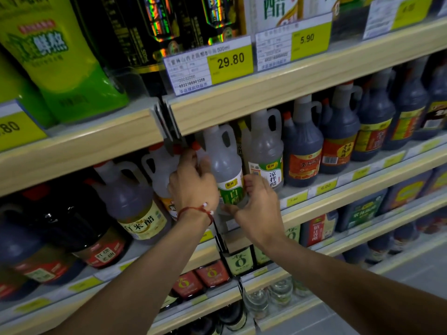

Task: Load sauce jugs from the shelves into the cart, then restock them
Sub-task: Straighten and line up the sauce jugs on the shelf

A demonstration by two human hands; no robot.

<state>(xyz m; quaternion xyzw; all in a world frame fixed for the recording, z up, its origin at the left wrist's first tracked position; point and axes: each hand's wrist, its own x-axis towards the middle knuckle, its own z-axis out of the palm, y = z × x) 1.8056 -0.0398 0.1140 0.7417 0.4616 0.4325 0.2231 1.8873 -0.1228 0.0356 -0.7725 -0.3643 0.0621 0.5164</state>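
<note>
A clear vinegar jug with a green and white label stands on the middle shelf, just right of the shelf divider. My left hand, with a red string bracelet at the wrist, grips the jug's left side near its red cap. My right hand cups the jug's lower right side at the label, thumb and fingers curled round its base. A second clear jug with a similar label stands right beside it. The cart is not in view.
Dark soy and vinegar jugs fill the same shelf to the right. Pale jugs and big dark jugs stand to the left. The shelf above hangs low over the jug tops, with price tags. Lower shelves hold small bottles.
</note>
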